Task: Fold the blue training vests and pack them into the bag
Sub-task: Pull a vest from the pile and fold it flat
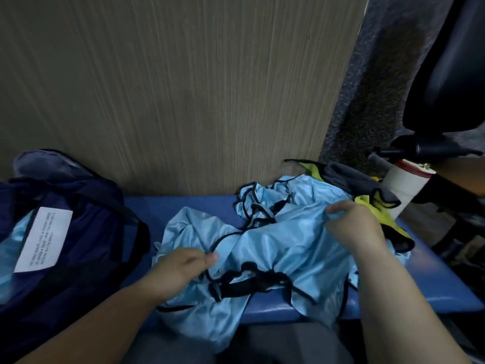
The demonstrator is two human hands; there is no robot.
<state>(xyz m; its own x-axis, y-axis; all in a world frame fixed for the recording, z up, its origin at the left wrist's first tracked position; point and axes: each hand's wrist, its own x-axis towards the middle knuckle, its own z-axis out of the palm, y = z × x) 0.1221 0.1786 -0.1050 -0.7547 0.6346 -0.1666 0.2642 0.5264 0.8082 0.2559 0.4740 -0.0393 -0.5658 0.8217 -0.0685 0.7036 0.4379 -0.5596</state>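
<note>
A crumpled heap of light blue training vests (275, 248), shiny fabric edged with black binding, lies at the centre of the view on a blue padded bench (446, 282), one corner spilling over the near edge toward 6 o'clock. The left hand (181, 269), at 8 o'clock of the heap, pinches a black-trimmed edge between thumb and fingers. The right hand (351, 227), at 2 o'clock, curls its fingers round a bunched fold. A navy bag (78, 232) with a white label (43, 240) sits at 9 o'clock, pale blue cloth showing inside. A yellow-green vest (378, 208) lies at 3 o'clock.
</note>
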